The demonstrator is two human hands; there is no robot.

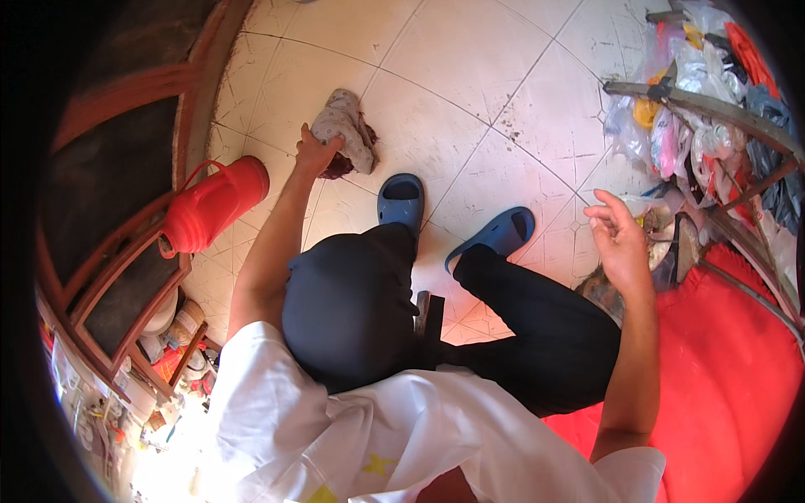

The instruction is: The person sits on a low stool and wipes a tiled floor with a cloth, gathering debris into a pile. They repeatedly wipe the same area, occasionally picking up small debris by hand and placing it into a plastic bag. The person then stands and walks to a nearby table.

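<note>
My left hand (314,151) reaches out to the left of my feet and grips a bunched grey patterned cloth (344,129). Dark red material (335,166) shows along the cloth's lower edge and right side; what it is, I cannot tell. My right hand (616,229) is raised on the right with its fingers loosely bent and apart, holding nothing. It is nearest to a heap of plastic bags (710,126). Between my hands are my feet in blue slide sandals (402,195) on a pale tiled floor (453,113).
A red thermos flask (217,204) with a handle is left of my left forearm, beside a brown wooden cabinet (182,141) with dark panels. A bright red cover (723,377) spreads at my right. Wooden bars (698,100) cross the bags. Cluttered shelves (179,346) are at lower left.
</note>
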